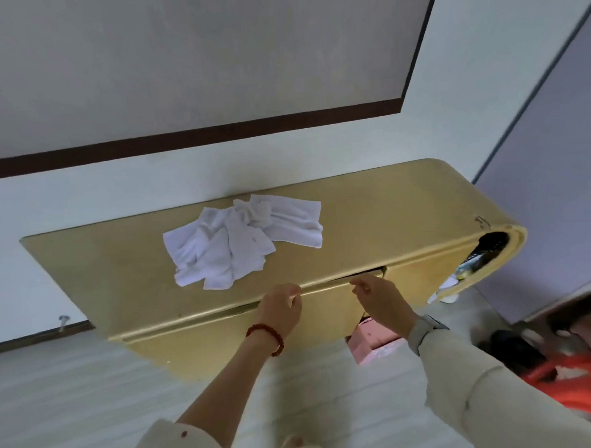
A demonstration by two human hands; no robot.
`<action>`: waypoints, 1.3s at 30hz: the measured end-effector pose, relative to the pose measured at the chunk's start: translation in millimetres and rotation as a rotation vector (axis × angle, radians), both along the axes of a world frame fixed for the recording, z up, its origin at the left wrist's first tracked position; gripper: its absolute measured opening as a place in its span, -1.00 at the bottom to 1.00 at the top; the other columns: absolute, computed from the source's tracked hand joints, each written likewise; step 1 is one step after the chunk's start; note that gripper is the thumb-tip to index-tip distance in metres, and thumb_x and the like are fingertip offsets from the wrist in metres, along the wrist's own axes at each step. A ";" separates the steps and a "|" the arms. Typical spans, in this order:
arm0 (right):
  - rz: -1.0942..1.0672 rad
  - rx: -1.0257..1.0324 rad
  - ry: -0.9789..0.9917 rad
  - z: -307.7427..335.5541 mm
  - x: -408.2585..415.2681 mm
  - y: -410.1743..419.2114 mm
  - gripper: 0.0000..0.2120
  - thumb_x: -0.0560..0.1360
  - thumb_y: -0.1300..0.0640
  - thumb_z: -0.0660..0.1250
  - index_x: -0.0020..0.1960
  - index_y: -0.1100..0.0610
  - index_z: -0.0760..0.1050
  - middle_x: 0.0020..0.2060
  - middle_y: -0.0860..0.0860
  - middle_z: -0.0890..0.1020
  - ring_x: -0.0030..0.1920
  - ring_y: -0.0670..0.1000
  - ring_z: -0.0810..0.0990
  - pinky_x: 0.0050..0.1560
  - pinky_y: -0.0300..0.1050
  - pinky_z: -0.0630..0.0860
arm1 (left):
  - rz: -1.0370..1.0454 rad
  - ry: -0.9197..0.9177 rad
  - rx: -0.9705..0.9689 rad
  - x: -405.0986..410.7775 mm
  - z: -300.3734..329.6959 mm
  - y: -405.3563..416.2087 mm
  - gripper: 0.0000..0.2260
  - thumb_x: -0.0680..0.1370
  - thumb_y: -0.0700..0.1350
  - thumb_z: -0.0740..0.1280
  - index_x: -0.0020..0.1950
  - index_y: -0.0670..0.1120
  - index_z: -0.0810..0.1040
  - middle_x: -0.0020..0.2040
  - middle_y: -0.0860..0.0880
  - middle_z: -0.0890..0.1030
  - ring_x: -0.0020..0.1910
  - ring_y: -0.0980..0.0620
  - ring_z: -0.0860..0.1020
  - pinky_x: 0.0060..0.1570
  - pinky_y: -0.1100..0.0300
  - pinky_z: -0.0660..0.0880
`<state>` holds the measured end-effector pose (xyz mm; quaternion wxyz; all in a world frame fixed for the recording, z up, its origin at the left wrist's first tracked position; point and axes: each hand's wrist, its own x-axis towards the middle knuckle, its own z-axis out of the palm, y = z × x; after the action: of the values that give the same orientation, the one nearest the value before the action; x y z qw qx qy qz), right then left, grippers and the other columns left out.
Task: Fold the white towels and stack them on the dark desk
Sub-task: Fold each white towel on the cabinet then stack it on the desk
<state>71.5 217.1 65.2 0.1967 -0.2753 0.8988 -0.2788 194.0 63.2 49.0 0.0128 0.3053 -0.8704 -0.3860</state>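
Note:
A loose heap of crumpled white towels point(241, 240) lies on the top of a tan, gold-coloured desk point(387, 214) that stands against the wall. My left hand point(281, 308), with a red bead bracelet on the wrist, hovers at the desk's front edge with loosely curled fingers and holds nothing. My right hand point(380, 299), with a watch on the wrist, is at the same front edge a little to the right, fingers relaxed and empty. Both hands are short of the towels and touch none of them.
A drawer front point(334, 309) under the desk's edge stands slightly ajar. Pink boxes point(372, 341) sit on the floor beneath the desk. An open side cubby point(482, 254) at the desk's right end holds clutter. Another person in orange point(581, 374) is at the right.

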 end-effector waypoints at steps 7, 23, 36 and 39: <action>0.104 0.067 -0.073 -75.3 -106.8 -101.4 -0.68 0.55 0.24 0.11 0.26 0.10 0.43 0.15 0.06 0.56 0.11 0.09 0.52 0.06 -0.17 0.37 | 0.047 -0.070 0.012 -97.3 -60.0 -72.8 -0.68 0.57 -0.19 0.15 0.31 -0.11 0.42 0.31 -0.06 0.42 0.28 -0.03 0.37 0.18 0.29 0.26; 0.560 0.306 0.103 -160.0 -212.9 -189.8 -0.76 0.58 0.17 0.11 0.18 0.20 0.44 0.10 0.16 0.48 0.10 0.16 0.46 -0.11 -0.10 0.28 | -0.117 -0.247 -0.316 -215.3 -141.2 -143.3 -0.73 0.33 -0.15 0.41 0.03 -0.03 0.58 0.04 -0.02 0.56 0.05 -0.04 0.51 -0.11 0.11 0.43; 0.102 -0.241 0.257 -60.3 -352.5 -131.3 -0.87 0.55 0.28 0.15 -0.06 0.23 0.48 -0.22 -0.02 0.50 -0.35 0.11 0.48 -0.29 -0.06 0.43 | 0.012 0.049 -0.424 -308.1 -69.7 -130.8 -0.76 0.41 -0.11 0.14 -0.20 -0.05 0.61 -0.32 0.06 0.62 -0.34 0.02 0.58 -0.12 0.22 0.24; 0.000 -0.333 0.206 -35.9 -391.9 -97.6 -0.87 0.54 0.32 0.16 -0.05 0.19 0.48 -0.37 -0.05 0.49 -0.45 -0.08 0.46 -0.32 -0.25 0.40 | 0.030 0.098 -0.340 -330.3 -47.3 -112.5 -0.71 0.44 -0.11 0.15 -0.04 -0.12 0.63 -0.15 -0.04 0.67 -0.16 -0.05 0.62 -0.06 0.11 0.42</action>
<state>-320.4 119.5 29.3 0.0552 -0.3312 0.8556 -0.3941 -136.3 -49.4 1.7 0.1124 0.2927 -0.9168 -0.2473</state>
